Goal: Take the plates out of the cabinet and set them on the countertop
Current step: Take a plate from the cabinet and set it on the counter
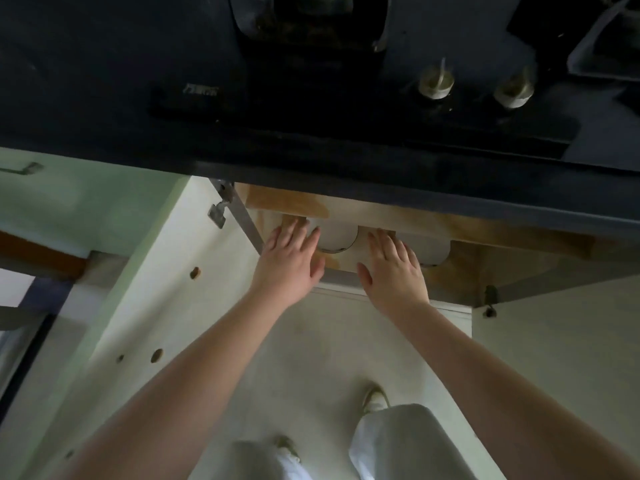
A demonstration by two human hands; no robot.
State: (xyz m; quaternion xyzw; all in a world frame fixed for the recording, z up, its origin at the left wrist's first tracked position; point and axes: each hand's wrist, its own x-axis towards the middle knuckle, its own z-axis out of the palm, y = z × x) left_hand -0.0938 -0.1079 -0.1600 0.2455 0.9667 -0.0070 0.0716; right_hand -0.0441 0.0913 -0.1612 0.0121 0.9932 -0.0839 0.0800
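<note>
Presently, left hand (289, 261) and right hand (393, 271) reach palm-down, fingers spread and gripping nothing, flanking the left round white plate (335, 237) on the wooden cabinet shelf (485, 251); dark countertop (104, 98) beyond.

Countertop (311, 174) overhang above plates (334, 237), perhaps.

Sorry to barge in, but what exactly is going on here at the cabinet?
A person is standing at an open cabinet under a dark countertop and reaching in with both bare hands. The left hand and right hand are spread with fingers straight, at the near edges of two white plates on the wooden shelf. Neither plate is gripped or lifted yet, and no plate shows on the countertop.
</note>
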